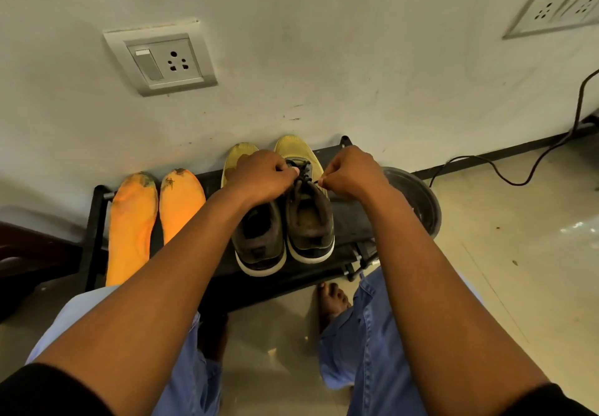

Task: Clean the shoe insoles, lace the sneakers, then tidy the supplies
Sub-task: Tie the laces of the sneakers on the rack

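Two sneakers with yellow toes and dark heels stand side by side on a low black rack [97, 221], toes toward the wall. Over the right sneaker [309, 221], my left hand [262, 176] pinches the black lace [303, 176] at the tongue. My right hand [351, 172] pinches the lace's other end just to the right. The left sneaker [259, 240] is partly hidden under my left wrist. Two orange insoles [131, 227] with dark stains at the toes lie flat on the rack's left half.
A black round bowl [418, 201] sits on the floor right of the rack. A black cable [518, 169] trails along the floor and up the wall. The wall with a socket [160, 60] stands close behind. My knees and a bare foot [332, 302] are in front.
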Motion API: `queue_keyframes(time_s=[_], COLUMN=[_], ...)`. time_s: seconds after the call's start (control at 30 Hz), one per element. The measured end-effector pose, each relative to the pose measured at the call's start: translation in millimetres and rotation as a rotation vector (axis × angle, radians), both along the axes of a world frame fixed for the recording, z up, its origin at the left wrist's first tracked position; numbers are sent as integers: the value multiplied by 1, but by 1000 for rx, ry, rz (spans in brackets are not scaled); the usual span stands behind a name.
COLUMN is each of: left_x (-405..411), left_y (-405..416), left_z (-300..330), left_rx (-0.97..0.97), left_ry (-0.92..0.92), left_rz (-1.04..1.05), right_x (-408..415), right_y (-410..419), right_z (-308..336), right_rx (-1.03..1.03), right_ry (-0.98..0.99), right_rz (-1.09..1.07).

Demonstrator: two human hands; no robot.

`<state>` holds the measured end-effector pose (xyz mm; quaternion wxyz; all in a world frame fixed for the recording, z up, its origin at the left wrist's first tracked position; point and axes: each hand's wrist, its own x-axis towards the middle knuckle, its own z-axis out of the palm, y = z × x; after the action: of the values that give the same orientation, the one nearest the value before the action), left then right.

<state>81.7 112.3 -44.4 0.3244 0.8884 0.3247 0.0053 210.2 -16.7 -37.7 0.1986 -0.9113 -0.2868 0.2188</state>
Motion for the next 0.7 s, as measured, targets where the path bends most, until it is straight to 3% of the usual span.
queue_keyframes(time_s=[0.17,0.47,0.7], left_x=[-2,-4,-5], left_y=[6,7,8], left_z=[-6,-2,-4], left_rx=[-31,-119,-70], left_ry=[-88,-129,-146], left_rz=[67,100,71], right_x=[10,1,7], right_y=[5,14,21], right_z=[10,24,20], right_rx=[-54,31,-46], right_ry=[104,501,619], right_rz=[-9,-127,-191])
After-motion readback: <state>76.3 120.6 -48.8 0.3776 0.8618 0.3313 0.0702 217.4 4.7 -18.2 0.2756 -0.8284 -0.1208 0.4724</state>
